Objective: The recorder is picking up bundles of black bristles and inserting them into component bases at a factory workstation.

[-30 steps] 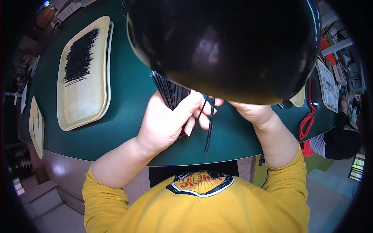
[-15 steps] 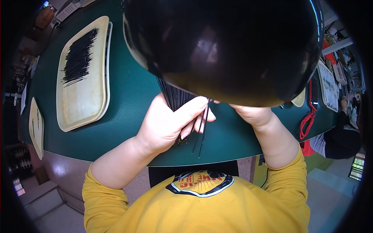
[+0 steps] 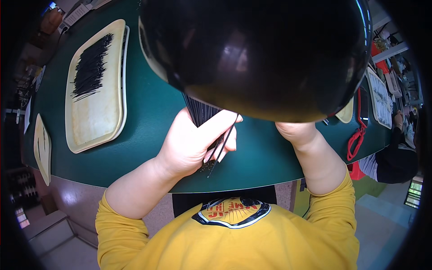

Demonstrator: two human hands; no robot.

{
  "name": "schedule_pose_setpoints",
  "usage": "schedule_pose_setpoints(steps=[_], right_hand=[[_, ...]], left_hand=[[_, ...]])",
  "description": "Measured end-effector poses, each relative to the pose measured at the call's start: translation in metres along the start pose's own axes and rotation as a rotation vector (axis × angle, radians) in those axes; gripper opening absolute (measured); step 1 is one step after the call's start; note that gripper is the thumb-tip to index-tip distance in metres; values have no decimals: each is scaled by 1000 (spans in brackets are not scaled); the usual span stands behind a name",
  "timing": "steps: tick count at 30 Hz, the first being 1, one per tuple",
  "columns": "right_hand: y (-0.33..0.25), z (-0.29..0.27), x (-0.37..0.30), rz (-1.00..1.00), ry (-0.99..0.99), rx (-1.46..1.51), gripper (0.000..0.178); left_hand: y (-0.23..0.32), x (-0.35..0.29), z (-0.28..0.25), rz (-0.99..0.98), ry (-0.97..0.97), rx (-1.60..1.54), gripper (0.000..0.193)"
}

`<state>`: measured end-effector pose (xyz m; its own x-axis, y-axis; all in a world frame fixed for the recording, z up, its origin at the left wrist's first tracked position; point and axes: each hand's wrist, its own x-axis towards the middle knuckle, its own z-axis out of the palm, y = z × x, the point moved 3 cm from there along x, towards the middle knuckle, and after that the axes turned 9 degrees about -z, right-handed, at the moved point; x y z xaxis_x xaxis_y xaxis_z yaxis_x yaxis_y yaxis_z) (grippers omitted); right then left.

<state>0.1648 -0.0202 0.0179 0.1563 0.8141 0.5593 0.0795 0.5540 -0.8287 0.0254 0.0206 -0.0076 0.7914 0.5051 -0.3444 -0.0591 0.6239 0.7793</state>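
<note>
My left hand (image 3: 193, 141) is closed round a bundle of thin black wires (image 3: 201, 110), above the near part of the table. A couple of single wires (image 3: 220, 148) stick out by the thumb and slant toward the table's front edge. A big glossy black dome (image 3: 252, 58), its kind unclear, blocks the view over the upper middle. It covers the far part of the bundle. Only the wrist and heel of my right hand (image 3: 297, 131) show below the dome's rim; its fingers are hidden. Tiny bits (image 3: 207, 166) are scattered by the left hand.
On the green table (image 3: 144, 153), a stacked pair of cream trays (image 3: 96, 121) at left carries many black wires (image 3: 92, 67). A smaller cream tray (image 3: 42, 150) stands at the left edge. At right lie a red-handled tool (image 3: 357, 139) and another tray (image 3: 373, 85). A person (image 3: 396, 157) sits beyond.
My right hand has drawn away from the left, its fingertips now out of sight under the dome. The loose wires by my left thumb have swung left. The dome has shifted slightly left.
</note>
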Motion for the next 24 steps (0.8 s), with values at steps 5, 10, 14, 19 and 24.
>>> schedule_pose_setpoints(steps=[5,10,14,19,24], right_hand=[[1,0,2,-28,-10,-61,6],[8,-13,4,-26,-4,-90,7],[6,-6,5,-85,-77,-67,10],[6,2,2,15,-120,40,9],[3,4,2,84,-149,130,12]], left_hand=[[0,-1,-2,-3,40,-7,15],[1,-1,2,7,73,71,14],[2,-2,-2,3,0,-70,16],[2,-4,-2,-46,-138,-185,16],[1,-5,-1,-84,-162,-176,16]])
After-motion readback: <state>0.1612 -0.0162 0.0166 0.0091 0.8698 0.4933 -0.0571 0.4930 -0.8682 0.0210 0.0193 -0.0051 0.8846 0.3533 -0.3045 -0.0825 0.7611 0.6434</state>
